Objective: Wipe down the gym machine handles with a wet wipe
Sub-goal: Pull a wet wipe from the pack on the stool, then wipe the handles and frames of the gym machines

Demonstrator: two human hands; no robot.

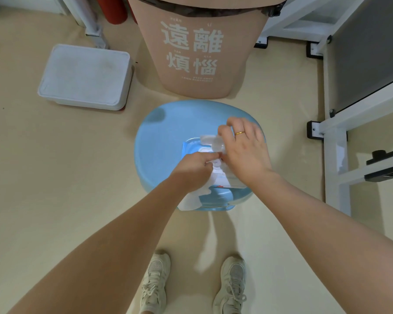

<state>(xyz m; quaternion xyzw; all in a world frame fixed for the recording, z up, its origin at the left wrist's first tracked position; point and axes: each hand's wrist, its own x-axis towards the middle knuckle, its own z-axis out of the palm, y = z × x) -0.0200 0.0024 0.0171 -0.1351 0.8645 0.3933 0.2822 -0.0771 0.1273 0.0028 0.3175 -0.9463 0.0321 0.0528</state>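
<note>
We look straight down past our two bare forearms, which reach forward and converge over a round blue stool (154,141) standing on the beige floor (55,177). On the stool's top lies a pack of wet wipes (192,148), its clear flip lid (210,141) raised and tilted back.

Our left hand (192,172) comes in from the lower left with the wrist straight and the knuckles up, its fingers curled in and pinching a white wet wipe (194,196) at the pack's opening; the loose end of the wipe hangs down below the wrist, over the stool's near edge. Our right hand (244,150) arrives from the lower right, wrist bent inward, back of the hand toward us. Its fingers arch over the far side of the pack, the fingertips curled onto the raised lid, and a gold ring (239,133) shows on one finger. The two hands nearly touch above the opening.

Beyond the stool stands a pink bin (197,48) printed with large white characters, and to its left a white lidded box (84,77) lies on the floor. White machine frame bars (331,141) run along the right edge. Below, two pale sneakers (156,284) point forward.
</note>
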